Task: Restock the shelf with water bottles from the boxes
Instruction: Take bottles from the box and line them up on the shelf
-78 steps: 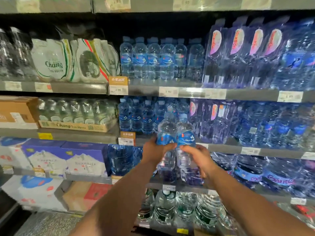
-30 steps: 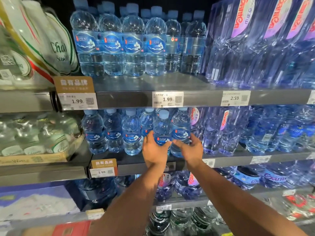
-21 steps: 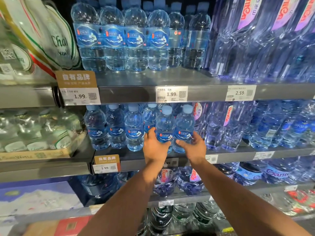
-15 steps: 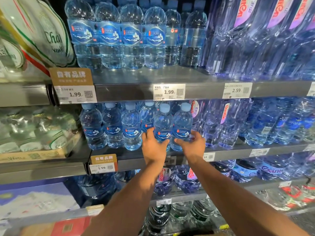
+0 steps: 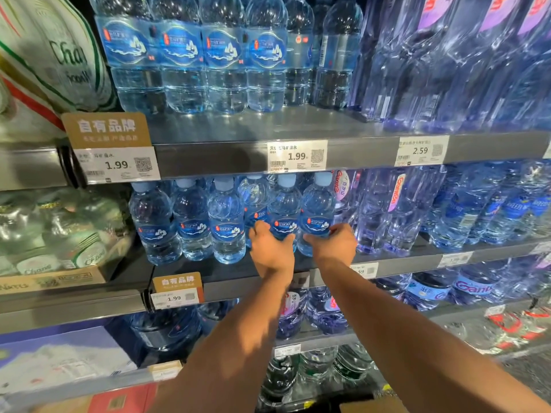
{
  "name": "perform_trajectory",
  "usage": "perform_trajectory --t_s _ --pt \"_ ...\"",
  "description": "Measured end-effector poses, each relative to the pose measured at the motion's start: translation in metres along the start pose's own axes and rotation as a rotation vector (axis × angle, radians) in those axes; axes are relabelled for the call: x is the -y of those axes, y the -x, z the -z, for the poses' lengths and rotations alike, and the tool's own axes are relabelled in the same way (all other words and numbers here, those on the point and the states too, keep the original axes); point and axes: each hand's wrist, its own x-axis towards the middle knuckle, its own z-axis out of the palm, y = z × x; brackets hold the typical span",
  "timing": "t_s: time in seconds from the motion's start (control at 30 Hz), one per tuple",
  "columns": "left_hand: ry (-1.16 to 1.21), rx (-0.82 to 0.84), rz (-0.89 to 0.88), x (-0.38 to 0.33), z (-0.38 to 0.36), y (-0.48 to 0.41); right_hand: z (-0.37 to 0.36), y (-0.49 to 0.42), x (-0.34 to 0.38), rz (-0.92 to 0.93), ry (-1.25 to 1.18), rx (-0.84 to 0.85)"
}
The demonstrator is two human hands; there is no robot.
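Observation:
Two small blue-labelled water bottles stand upright side by side on the middle shelf (image 5: 226,278). My left hand (image 5: 269,251) grips the lower part of the left bottle (image 5: 283,207). My right hand (image 5: 334,242) grips the lower part of the right bottle (image 5: 317,204). Both bottles sit at the right end of a row of the same bottles (image 5: 190,222), next to tall purple-labelled bottles (image 5: 393,210). My hands hide the bottoms of both bottles.
The shelf above (image 5: 298,126) carries larger blue-labelled bottles (image 5: 223,55) and tall clear bottles at the right. Green-labelled bottle packs (image 5: 59,234) fill the left. Price tags (image 5: 296,156) line the shelf edges. Lower shelves hold more bottles and boxes (image 5: 59,359).
The two bottles went from held in front of the shelves onto the middle shelf, and over the last second my hands pushed them a little deeper while the view closed in.

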Motion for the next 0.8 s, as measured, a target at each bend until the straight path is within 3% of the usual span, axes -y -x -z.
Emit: perform_trajectory --t_s 0.2,0.33,0.4,0.53,0.67,0.8 --pt "-0.008 0.027 0.033 0.000 -0.002 -0.006 -0.003 -0.002 0.004 -0.023 0.039 -0.002" --pt "-0.068 0.075 0.008 0.000 0.010 -0.004 0.003 0.000 0.005 -0.042 0.114 0.107" --pt "-0.192 0.162 -0.064 0.001 0.021 -0.001 0.010 0.005 0.007 -0.013 0.216 0.194" --pt "-0.623 0.340 -0.217 -0.010 0.044 0.012 0.034 0.017 0.013 0.232 0.618 0.364" --pt "-0.872 0.387 -0.253 -0.020 0.057 0.036 0.061 0.031 0.019 0.425 0.939 0.450" --pt "-1.030 0.383 -0.258 -0.024 0.063 0.065 0.083 0.040 0.017 0.515 1.064 0.494"
